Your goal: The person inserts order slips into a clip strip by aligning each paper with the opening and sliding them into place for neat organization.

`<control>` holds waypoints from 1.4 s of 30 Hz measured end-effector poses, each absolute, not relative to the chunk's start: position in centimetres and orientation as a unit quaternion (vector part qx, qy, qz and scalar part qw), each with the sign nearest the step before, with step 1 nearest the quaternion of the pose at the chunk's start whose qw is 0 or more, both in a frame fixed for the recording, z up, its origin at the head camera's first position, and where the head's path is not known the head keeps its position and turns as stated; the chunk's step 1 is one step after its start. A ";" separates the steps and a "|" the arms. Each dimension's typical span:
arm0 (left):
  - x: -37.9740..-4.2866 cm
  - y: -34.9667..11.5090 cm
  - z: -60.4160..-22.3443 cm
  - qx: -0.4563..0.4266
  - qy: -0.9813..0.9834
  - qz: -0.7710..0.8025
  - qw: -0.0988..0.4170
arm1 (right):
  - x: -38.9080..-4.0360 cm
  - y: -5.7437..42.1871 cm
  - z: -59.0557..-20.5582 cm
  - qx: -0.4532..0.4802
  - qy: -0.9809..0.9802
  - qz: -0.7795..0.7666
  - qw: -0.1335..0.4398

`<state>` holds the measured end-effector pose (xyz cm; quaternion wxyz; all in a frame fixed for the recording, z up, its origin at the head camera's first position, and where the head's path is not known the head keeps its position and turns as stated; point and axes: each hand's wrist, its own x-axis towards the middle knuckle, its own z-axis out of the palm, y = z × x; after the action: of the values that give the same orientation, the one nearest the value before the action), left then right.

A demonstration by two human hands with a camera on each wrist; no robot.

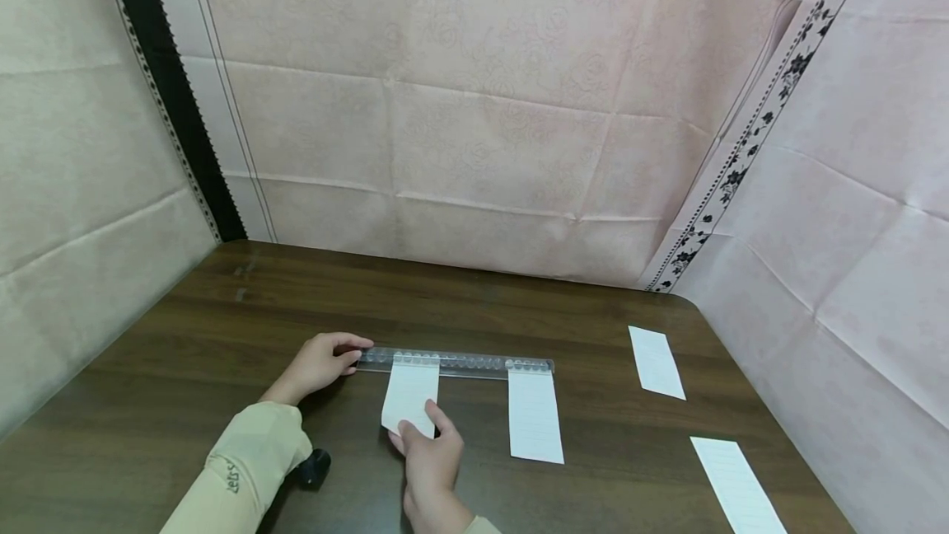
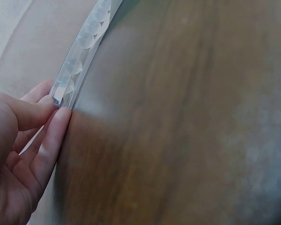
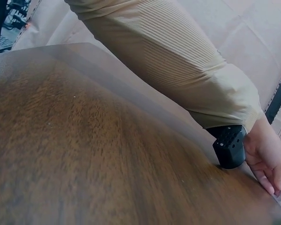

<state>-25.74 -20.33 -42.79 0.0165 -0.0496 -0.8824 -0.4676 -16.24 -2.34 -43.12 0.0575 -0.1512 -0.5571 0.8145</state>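
Clear plastic rail (image 1: 474,363) on a dark wood-grain tabletop (image 1: 296,295); left hand (image 1: 319,363) pinching its left end, right hand (image 1: 433,464) pinching the near end of a white paper slip (image 1: 411,394) whose far end meets the rail. Second slip (image 1: 535,419) at the rail's right end; two loose slips (image 1: 657,363) well apart to its right, one lying nearer the wearer. Beyond the rail, creased pale cloth hanging (image 1: 482,138), flanked by a black band (image 1: 181,97) and black floral border (image 1: 749,147).
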 end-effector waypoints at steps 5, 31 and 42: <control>-25.7 -20.3 -42.8 -0.046 -0.884 -0.465 0.015 | -16.2 -2.1 -43.2 -0.147 -0.556 0.816 0.060; -25.6 -20.2 -42.9 -0.039 -0.883 -0.467 0.016 | -16.1 -1.3 -43.3 -0.146 -0.563 0.811 0.063; -25.9 -20.3 -42.9 -0.051 -0.882 -0.468 0.024 | -16.3 -0.8 -43.2 -0.151 -0.570 0.805 0.063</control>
<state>-25.89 -20.34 -42.87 0.0235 -0.0511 -0.8819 -0.4680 -16.33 -0.79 -43.21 0.0632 -0.1506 -0.5697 0.8055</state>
